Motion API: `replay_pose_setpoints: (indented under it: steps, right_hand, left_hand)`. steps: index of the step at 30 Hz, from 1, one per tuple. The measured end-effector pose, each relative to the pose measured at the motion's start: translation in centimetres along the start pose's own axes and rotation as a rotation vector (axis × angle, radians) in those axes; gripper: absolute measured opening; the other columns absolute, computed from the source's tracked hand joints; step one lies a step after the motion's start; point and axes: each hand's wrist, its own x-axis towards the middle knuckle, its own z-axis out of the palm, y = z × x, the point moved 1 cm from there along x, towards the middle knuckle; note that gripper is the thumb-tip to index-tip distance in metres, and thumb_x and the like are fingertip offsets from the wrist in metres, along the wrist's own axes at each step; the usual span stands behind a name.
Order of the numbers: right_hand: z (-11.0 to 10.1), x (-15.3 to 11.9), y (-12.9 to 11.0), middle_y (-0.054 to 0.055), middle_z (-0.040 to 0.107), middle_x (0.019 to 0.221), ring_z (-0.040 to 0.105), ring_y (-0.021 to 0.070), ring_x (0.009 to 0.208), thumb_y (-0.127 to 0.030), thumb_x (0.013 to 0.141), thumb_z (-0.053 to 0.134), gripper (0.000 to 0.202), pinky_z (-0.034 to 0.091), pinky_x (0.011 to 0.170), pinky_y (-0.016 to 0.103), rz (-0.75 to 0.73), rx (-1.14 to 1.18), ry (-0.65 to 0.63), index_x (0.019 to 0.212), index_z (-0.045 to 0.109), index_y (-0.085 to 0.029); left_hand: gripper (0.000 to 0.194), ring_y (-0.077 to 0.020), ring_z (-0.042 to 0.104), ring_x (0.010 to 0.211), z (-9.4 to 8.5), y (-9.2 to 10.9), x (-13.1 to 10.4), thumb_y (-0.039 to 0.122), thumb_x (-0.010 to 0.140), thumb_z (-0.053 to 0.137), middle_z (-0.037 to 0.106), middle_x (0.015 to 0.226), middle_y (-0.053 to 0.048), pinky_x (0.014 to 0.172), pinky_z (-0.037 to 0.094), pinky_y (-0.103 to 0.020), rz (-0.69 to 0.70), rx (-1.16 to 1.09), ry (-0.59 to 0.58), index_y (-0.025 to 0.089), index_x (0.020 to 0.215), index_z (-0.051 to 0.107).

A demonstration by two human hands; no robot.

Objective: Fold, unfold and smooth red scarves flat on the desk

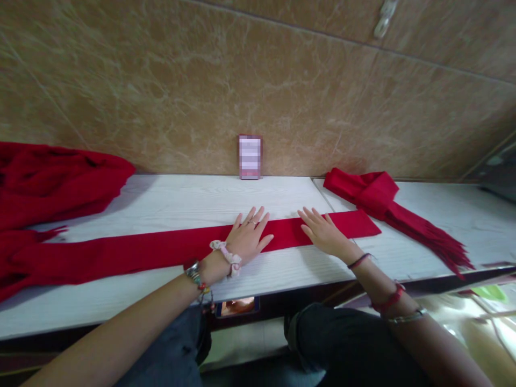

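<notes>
A long flat red scarf (137, 251) lies lengthwise across the white table (193, 199). My left hand (248, 236) rests palm down on its middle, fingers spread. To the right, my right hand (324, 234) lies flat on the same strip, its fingers stretched out and holding nothing. The strip's right end is flat and narrows to a corner, beside a folded red scarf with fringe (373, 193). At its left end, the strip runs up to a heap of red fabric (60, 183); where one ends and the other begins is hard to tell.
A small card with a blurred face (250, 157) leans upright against the brown marbled wall (169, 91). A phone-like screen (237, 306) shows below the table's front edge. Something green (489, 293) is at the lower right.
</notes>
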Motion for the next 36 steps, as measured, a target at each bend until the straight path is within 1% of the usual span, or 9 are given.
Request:
replay_pose_setpoints:
  steps: [4, 13, 17, 20, 23, 27, 29, 32, 36]
  right_hand:
    - [0.7, -0.2, 0.6, 0.013, 0.034, 0.144, 0.029, 0.0283, 0.132, -0.027, 0.094, 0.024, 0.048, 0.032, 0.101, 0.050, -0.057, -0.032, -0.059, 0.138, 0.035, -0.013]
    - [1.8, -3.2, 10.0, 0.014, 0.034, 0.143, 0.031, 0.0285, 0.131, -0.022, 0.093, 0.019, 0.047, 0.035, 0.099, 0.052, 0.268, -0.083, -0.111, 0.136, 0.038, -0.013]
    - [1.8, -3.8, 11.6, 0.019, 0.039, 0.139, 0.037, 0.0316, 0.127, -0.023, 0.092, 0.022, 0.047, 0.033, 0.098, 0.056, 0.438, -0.128, -0.033, 0.132, 0.043, -0.008]
    - [0.9, -2.5, 9.7, 0.021, 0.039, 0.138, 0.037, 0.0321, 0.128, -0.025, 0.092, 0.027, 0.046, 0.031, 0.099, 0.058, 0.443, -0.094, 0.107, 0.130, 0.044, -0.008]
    - [-0.2, -0.4, 4.9, 0.019, 0.041, 0.138, 0.033, 0.0295, 0.130, -0.027, 0.092, 0.029, 0.045, 0.028, 0.102, 0.055, 0.219, 0.026, 0.207, 0.129, 0.046, -0.010]
    - [-0.4, 1.1, -2.7, 0.016, 0.038, 0.141, 0.029, 0.0249, 0.133, -0.032, 0.093, 0.030, 0.047, 0.026, 0.106, 0.050, -0.164, 0.183, 0.148, 0.134, 0.041, -0.011]
    - [0.0, 1.1, -5.1, 0.014, 0.038, 0.141, 0.028, 0.0242, 0.133, -0.034, 0.093, 0.032, 0.048, 0.026, 0.107, 0.049, -0.280, 0.215, 0.089, 0.135, 0.039, -0.012]
    - [0.5, 0.7, -6.2, 0.013, 0.036, 0.142, 0.029, 0.0245, 0.133, -0.035, 0.094, 0.031, 0.048, 0.026, 0.107, 0.049, -0.329, 0.213, 0.029, 0.136, 0.039, -0.013]
    - [0.4, 0.6, -5.5, 0.012, 0.033, 0.144, 0.029, 0.0243, 0.133, -0.035, 0.094, 0.029, 0.048, 0.027, 0.106, 0.050, -0.335, 0.196, -0.004, 0.137, 0.036, -0.014]
  left_hand:
    - [0.055, -0.0268, 0.015, 0.137, 0.8, 0.8, 1.2, 0.044, 0.092, 0.027, 0.019, 0.149, -0.007, 0.108, 0.017, -0.050, 0.100, -0.045, -0.105, 0.020, 0.141, 0.028]
    - [0.054, -0.0259, 0.015, 0.137, 0.9, 0.5, 1.0, 0.042, 0.093, 0.025, 0.021, 0.149, -0.006, 0.108, 0.018, -0.050, 0.101, -0.035, -0.093, 0.019, 0.142, 0.028]
    - [0.056, -0.0265, 0.015, 0.137, 0.9, 0.4, 0.8, 0.045, 0.093, 0.025, 0.020, 0.149, -0.007, 0.108, 0.018, -0.050, 0.088, -0.042, -0.099, 0.018, 0.142, 0.028]
    - [0.058, -0.0276, 0.013, 0.137, 0.9, 0.2, 0.7, 0.048, 0.092, 0.026, 0.017, 0.150, -0.008, 0.108, 0.016, -0.052, 0.065, -0.059, -0.107, 0.018, 0.142, 0.026]
    - [0.059, -0.0276, 0.012, 0.138, 0.6, 0.1, 0.4, 0.049, 0.092, 0.028, 0.017, 0.150, -0.008, 0.108, 0.014, -0.051, 0.038, -0.066, -0.113, 0.018, 0.142, 0.025]
    - [0.060, -0.0279, 0.012, 0.138, 0.0, -0.6, -0.7, 0.049, 0.092, 0.029, 0.016, 0.149, -0.009, 0.108, 0.015, -0.051, -0.006, -0.032, -0.136, 0.018, 0.142, 0.025]
    - [0.060, -0.0272, 0.013, 0.137, 0.0, -1.4, -1.5, 0.048, 0.092, 0.029, 0.016, 0.150, -0.008, 0.108, 0.016, -0.050, -0.037, -0.012, -0.163, 0.017, 0.143, 0.024]
    - [0.058, -0.0258, 0.013, 0.138, 0.0, -2.8, -2.9, 0.046, 0.092, 0.029, 0.015, 0.150, -0.007, 0.109, 0.016, -0.046, -0.059, 0.012, -0.185, 0.018, 0.143, 0.024]
    - [0.058, -0.0262, 0.011, 0.138, -0.3, -4.4, -4.5, 0.046, 0.092, 0.028, 0.014, 0.150, -0.006, 0.109, 0.016, -0.047, -0.090, 0.009, -0.199, 0.019, 0.143, 0.023]
